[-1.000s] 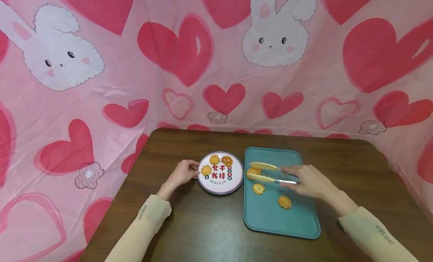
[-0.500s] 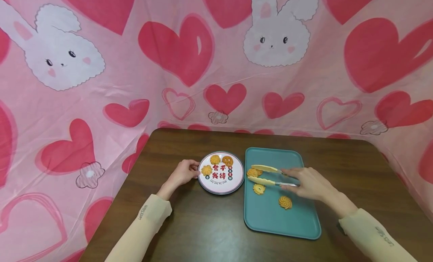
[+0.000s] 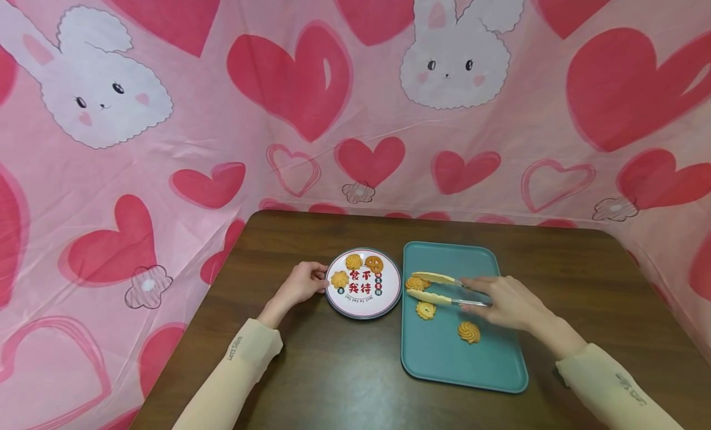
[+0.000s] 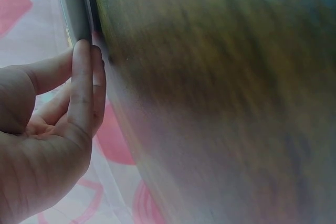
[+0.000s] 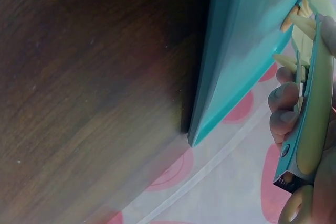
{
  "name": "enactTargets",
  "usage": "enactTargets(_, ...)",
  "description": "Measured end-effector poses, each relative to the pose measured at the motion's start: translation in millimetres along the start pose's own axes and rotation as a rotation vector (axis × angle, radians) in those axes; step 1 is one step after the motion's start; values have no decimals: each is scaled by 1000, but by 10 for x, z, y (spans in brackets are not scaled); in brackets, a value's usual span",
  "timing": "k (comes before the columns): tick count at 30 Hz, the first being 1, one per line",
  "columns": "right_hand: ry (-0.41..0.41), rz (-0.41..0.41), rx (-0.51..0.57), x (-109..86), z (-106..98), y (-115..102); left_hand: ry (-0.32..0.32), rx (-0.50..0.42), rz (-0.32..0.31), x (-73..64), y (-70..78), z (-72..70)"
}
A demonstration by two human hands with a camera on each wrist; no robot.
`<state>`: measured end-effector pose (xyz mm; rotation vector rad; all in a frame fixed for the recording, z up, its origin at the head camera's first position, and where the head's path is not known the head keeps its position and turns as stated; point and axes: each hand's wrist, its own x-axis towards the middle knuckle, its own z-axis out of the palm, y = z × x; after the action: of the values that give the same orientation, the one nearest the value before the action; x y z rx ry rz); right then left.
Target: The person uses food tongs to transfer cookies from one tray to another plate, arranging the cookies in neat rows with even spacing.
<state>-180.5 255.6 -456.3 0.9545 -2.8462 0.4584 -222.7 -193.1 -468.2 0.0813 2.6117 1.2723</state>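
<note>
As the left grip (image 3: 301, 284) pinches a round white plate (image 3: 361, 304), likely steadying it, the right grip (image 3: 507, 300) clasps yellow-tipped metal tongs (image 3: 436, 296) above a rectangular teal tray (image 3: 444, 362).

Teal tray (image 3: 465, 369), tongs handle (image 5: 318, 106) perhaps cream.

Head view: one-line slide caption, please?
Right grip holding open tongs at a swirl cookie on a teal tray; left grip holding a printed plate by its edge.
</note>
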Motion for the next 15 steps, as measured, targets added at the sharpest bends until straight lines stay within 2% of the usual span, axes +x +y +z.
enactTargets(7, 2, -7, 6, 0, -18, -4, -7, -7, -14, -2, 8, -2)
enactTargets(15, 7, -20, 22, 49, -65, -8, -6, -10, -2, 3, -3, 4)
